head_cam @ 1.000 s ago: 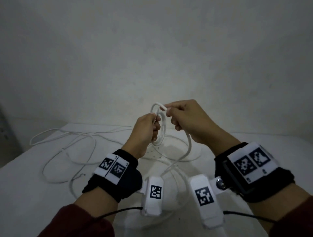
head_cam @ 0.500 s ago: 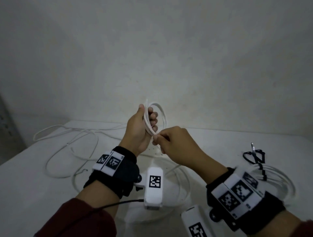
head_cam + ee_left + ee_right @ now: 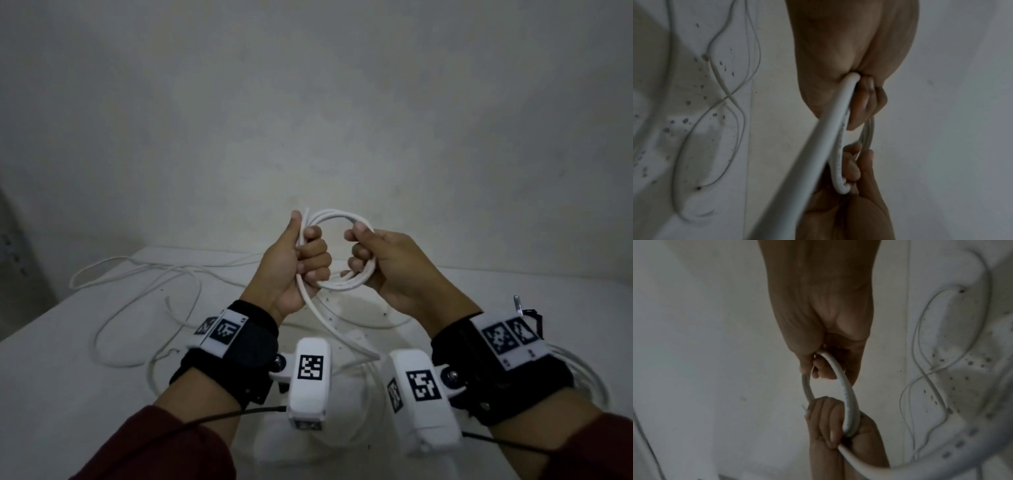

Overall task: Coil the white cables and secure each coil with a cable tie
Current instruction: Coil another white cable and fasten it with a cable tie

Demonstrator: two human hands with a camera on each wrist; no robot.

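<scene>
Left hand (image 3: 297, 265): my fingers curl round the left side of the white coil (image 3: 337, 219).
Right hand (image 3: 383, 262): fingers grip its right side.
Tail: hangs toward the surface (image 3: 51, 359).

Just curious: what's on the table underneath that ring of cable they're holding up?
Under the raised coil the table holds loose white cable in loops. The wrists and their cameras hide the near part.

Bare, dim indoor room of unclear kind: plain grey wall (image 3: 308, 102), white speckled table (image 3: 51, 359) strewn with loose white cables (image 3: 137, 274).
</scene>
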